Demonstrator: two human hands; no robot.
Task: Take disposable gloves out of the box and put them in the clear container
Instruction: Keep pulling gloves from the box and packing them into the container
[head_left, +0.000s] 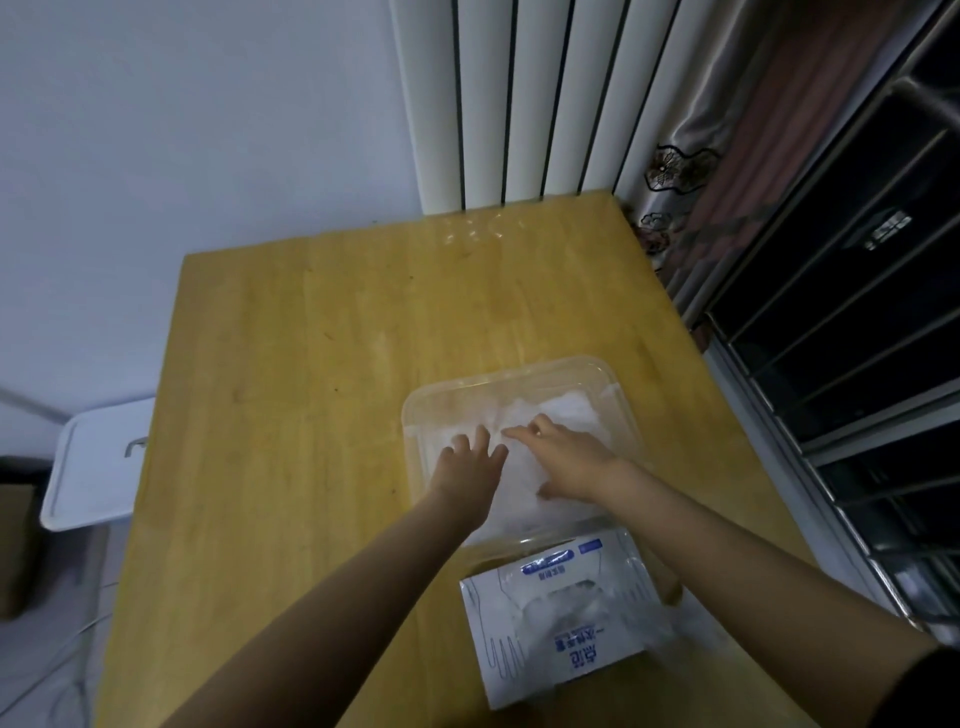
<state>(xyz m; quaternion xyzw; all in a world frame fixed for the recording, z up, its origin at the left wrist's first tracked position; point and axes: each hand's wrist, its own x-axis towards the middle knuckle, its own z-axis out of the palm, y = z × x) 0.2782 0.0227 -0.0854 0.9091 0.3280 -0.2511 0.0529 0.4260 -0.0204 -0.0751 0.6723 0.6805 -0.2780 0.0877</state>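
A clear plastic container (519, 370) sits on the wooden table, right of centre. Thin white disposable gloves (569, 410) lie piled inside it. Both my hands reach into the container: my left hand (470, 465) lies flat on the gloves with fingers spread, and my right hand (563, 457) presses on them beside it with fingers stretched out. Nearer to me stands the white and blue glove box (558, 613), its top opening showing more crumpled gloves.
The wooden table (311, 364) stretches away to the left and back. A white radiator (519, 98) and a curtain (727, 171) stand behind it. A dark shelf unit (857, 312) runs along the right. A white lidded bin (98, 462) sits left of the table.
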